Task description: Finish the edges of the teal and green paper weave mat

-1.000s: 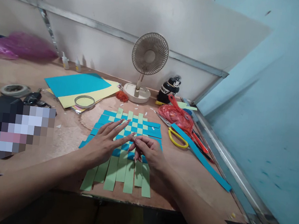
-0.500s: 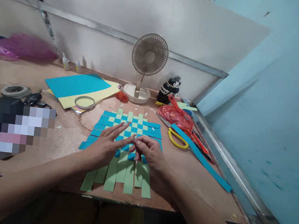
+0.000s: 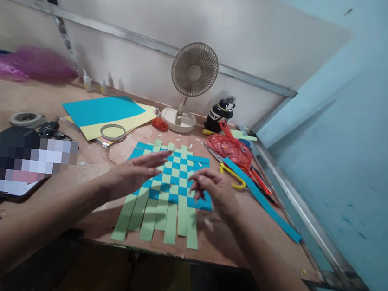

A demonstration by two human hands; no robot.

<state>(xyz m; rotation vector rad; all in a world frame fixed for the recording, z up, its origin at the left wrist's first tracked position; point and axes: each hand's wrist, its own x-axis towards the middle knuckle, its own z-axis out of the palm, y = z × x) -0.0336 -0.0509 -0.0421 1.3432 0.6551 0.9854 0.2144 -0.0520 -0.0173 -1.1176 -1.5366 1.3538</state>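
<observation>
Left hand (image 3: 133, 174), spread, and right hand (image 3: 215, 187), curled, whether pinching I can't tell, have parted near the desk's front edge (image 3: 211, 255), uncovering more woven paper (image 3: 175, 180).

Woven mat (image 3: 175, 180): left portion hidden from me behind the left hand (image 3: 131, 175).
Right hand (image 3: 214, 187): fingertips blurred; I cannot tell whether they pinch anything.
Phone (image 3: 35, 185): screen pixelated on my feed, unreadable.
Pink bag (image 3: 38, 64): blurred, cropped at frame left.
Scissors (image 3: 216, 155): handles partly covered by a blue strip (image 3: 261, 200).
</observation>
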